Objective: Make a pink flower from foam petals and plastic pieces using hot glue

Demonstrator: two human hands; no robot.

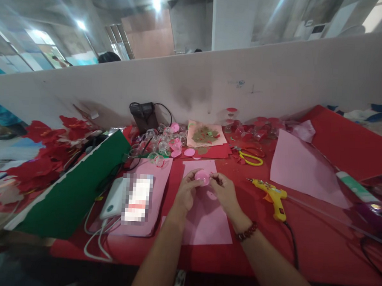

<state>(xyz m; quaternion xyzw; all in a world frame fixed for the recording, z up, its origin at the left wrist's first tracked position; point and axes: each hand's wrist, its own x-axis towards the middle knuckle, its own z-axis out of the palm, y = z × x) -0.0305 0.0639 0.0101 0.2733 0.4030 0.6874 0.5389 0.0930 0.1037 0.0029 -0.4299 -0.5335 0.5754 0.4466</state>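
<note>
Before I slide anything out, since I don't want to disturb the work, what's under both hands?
A pink sheet lies beneath the left hand, which holds a pink round piece, and the right hand; the red tabletop shows around it. Whatever the hands cover cannot be seen.

The location is a handcraft workshop. Indicators: a red-covered worktable point(320, 243) carrying a yellow pistol-shaped glue gun point(273, 195), yellow-handled scissors point(251, 164) and clear plastic cups point(164, 148); large red artificial flowers point(46, 156) at the left. A long white partition point(278, 75) borders the table; bare grey walls point(189, 30) and bright white overhead lights point(156, 3) appear beyond.
</note>
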